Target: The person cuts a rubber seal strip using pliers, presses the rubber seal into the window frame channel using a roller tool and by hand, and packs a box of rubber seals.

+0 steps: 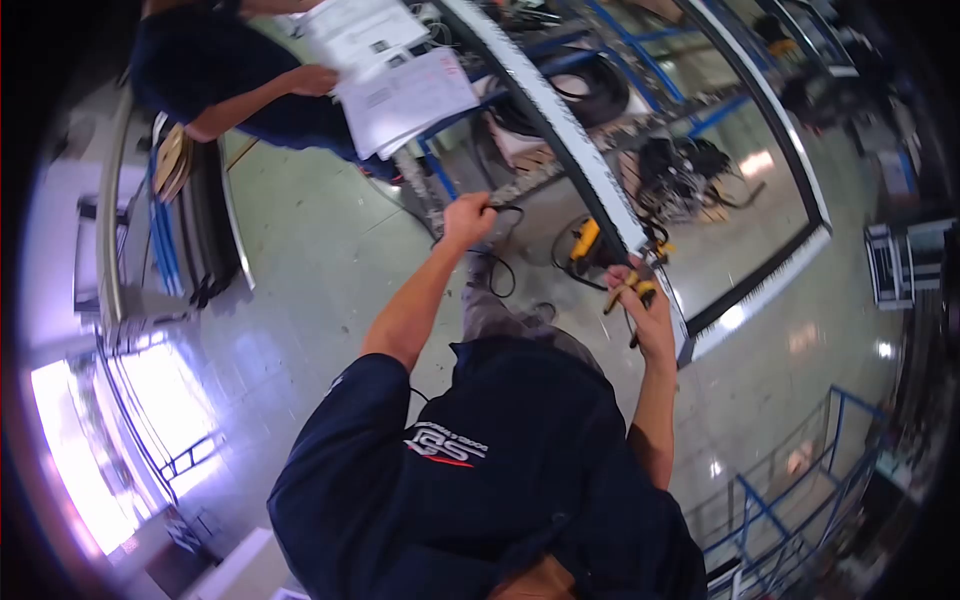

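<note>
My left hand (468, 219) is closed around a thin black cord-like strip (514, 275), which hangs from it in loops in front of my legs. In my right hand (643, 308) are yellow-handled pliers (640, 287), gripped with the fingers wrapped round the handles. The pliers' head points up at the near corner of a large black-and-white window frame (592, 165). That frame slants across the bench, its nearest bar just beyond my right hand.
Beside me a person's hand (314, 80) holds printed sheets (405, 100) over the bench. Below the frame a yellow power tool (585, 240) and a coil of black strip (600, 90) are visible. Long profiles (215, 220) stand on a rack to the left; a blue metal rack (790, 485) is at lower right.
</note>
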The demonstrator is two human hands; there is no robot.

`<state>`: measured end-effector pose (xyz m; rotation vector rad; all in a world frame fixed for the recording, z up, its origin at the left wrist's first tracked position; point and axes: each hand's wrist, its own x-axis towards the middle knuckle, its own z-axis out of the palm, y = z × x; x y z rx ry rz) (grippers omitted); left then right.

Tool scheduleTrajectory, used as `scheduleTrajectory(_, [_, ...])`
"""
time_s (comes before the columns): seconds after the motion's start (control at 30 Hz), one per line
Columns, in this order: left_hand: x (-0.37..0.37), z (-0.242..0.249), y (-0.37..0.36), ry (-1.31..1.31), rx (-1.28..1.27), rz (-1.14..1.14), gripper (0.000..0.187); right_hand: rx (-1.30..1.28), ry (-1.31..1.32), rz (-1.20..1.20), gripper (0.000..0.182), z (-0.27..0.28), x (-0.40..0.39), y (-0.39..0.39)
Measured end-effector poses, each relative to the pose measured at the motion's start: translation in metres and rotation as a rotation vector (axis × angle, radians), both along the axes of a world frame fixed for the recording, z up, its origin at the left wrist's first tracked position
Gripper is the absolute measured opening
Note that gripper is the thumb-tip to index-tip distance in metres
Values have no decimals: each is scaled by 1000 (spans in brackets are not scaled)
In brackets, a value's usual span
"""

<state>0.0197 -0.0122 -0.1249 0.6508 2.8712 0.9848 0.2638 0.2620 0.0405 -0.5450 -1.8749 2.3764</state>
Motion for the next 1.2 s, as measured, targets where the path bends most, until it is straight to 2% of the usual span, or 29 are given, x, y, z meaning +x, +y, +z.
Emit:
scheduleTrajectory(0.1, [-1,4,0,-55,34,-14,22,60,-29,17,58,18,-5,-8])
scheduleTrajectory(0.2, [-12,15,1,-272,-40,-16,22,102,-5,8,50,25,-6,-18])
scheduleTrajectory(0.3, [-19,36,7,-755,197,-64,14,208,-123,55,44,26,-4,-25])
scheduleTrajectory(0.43, [-17,152,15,-1029,356,-385,13,50,-64,-30,43,37,-8,-47])
scheduleTrajectory(0.47, [-20,179,12,-1073,366,-463,13,1,-88,-74,48,26,-6,-50])
scheduleTrajectory(0.5, [-23,207,6,-1111,376,-541,14,-61,6,-41,51,28,-14,-56])
scheduleTrajectory(0.6, [-25,291,-22,-1093,377,-718,12,-239,219,57,59,44,-51,-83])
scheduleTrajectory(0.7, [-48,324,-64,-880,540,-748,9,-136,89,348,55,45,-72,-86])
scheduleTrajectory(0.73, [-56,338,-82,-831,593,-625,9,-156,176,443,53,57,-88,-97])
scheduleTrajectory(0.77, [-65,349,-104,-781,645,-500,10,-193,140,508,53,61,-95,-101])
scheduleTrajectory(0.83, [-90,351,-162,-632,657,-404,11,-259,61,643,52,65,-111,-102])
scheduleTrajectory(0.9, [-101,355,-224,-570,804,-274,10,-237,-26,588,54,62,-117,-92])
scheduleTrajectory(1.0, [-96,351,-314,-406,972,103,10,-55,-98,575,57,64,-134,-58])
scheduleTrajectory(1.03, [-89,346,-341,-369,1018,233,10,2,-147,548,59,71,-141,-47])
scheduleTrajectory(1.13, [-70,309,-403,-351,984,424,10,183,-26,487,57,115,-186,-33])
scheduleTrajectory(1.2, [-52,268,-412,-357,891,528,8,207,76,408,52,130,-223,-38])
